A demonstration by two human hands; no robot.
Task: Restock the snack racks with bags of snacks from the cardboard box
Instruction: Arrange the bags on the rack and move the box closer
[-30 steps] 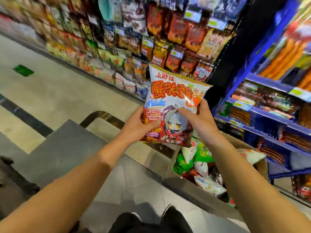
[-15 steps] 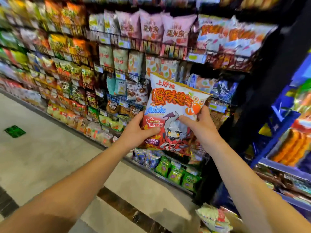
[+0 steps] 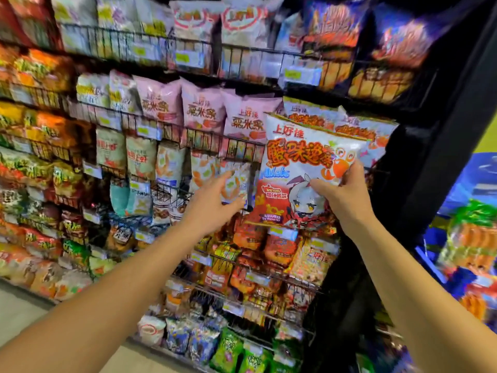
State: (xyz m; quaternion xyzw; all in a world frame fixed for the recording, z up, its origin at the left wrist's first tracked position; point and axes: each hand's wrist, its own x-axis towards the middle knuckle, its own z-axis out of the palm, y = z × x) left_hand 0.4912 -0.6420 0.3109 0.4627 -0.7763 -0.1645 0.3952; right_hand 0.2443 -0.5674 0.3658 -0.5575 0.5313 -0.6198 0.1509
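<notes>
Holding snack bag [image 3: 304,170] w/ right hand [image 3: 341,195] fingers pinching its right edge, centre-right of frame before matching rack row [image 3: 357,125]; left hand [image 3: 215,200] fingers spread, empty; placement pending.

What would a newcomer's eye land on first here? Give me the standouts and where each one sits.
First, the white and red crab-flavour snack bag, right of centre, pinched by the right hand in front of matching bags on the wire rack. Next, the left hand, fingers spread, holding nothing, reaching at the middle shelves. Then the row of pink bags just above.
</notes>
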